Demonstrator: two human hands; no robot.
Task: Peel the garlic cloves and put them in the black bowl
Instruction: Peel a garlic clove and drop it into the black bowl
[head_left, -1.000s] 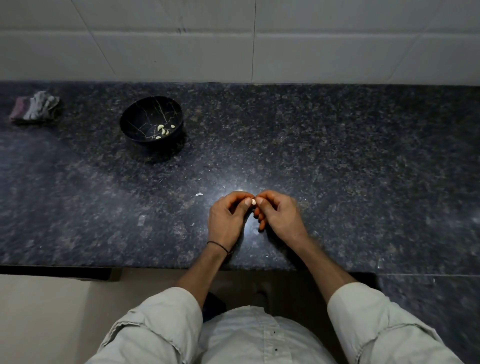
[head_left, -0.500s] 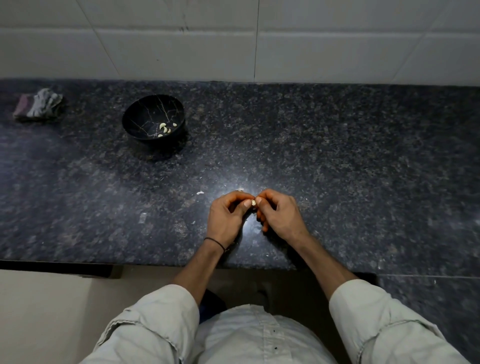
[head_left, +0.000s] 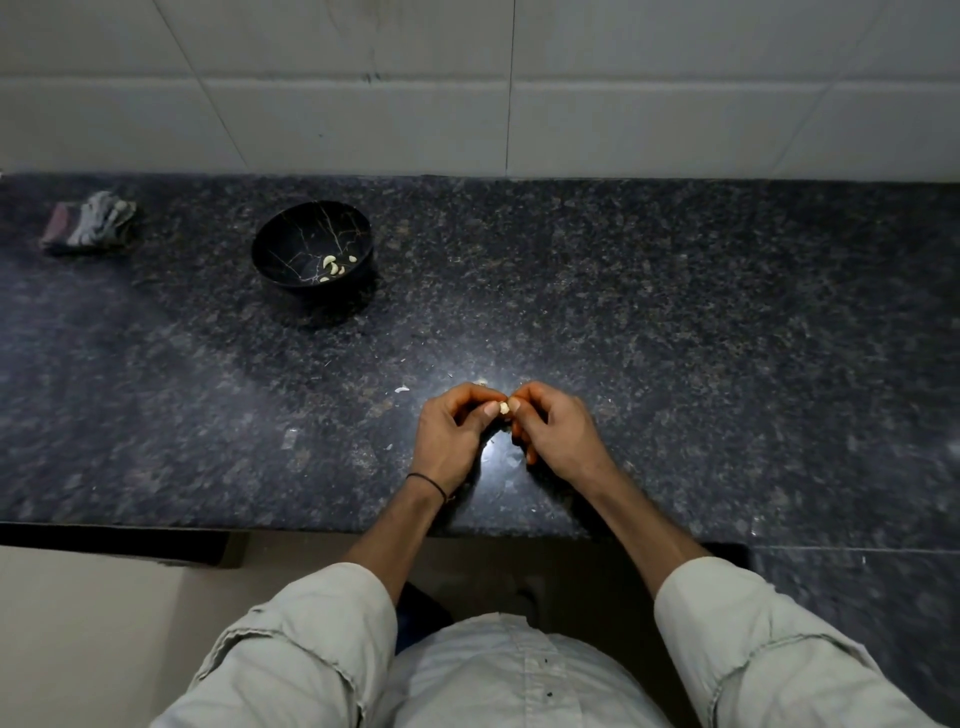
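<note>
A: Left hand (head_left: 452, 441), right hand (head_left: 556, 441)?
B: Both pinch 1 garlic clove (head_left: 504, 408) between thumbs and fingertips, just above the granite counter (head_left: 675, 338).
A: The black bowl (head_left: 298, 241)?
B: Far left on the counter, well apart from the hands; peeled cloves (head_left: 332, 267) lie inside (count unclear). 1 skin scrap (head_left: 401, 389) lies near the left hand.

No readable text, labels, brands or numbers — nothing legible on any surface.
</note>
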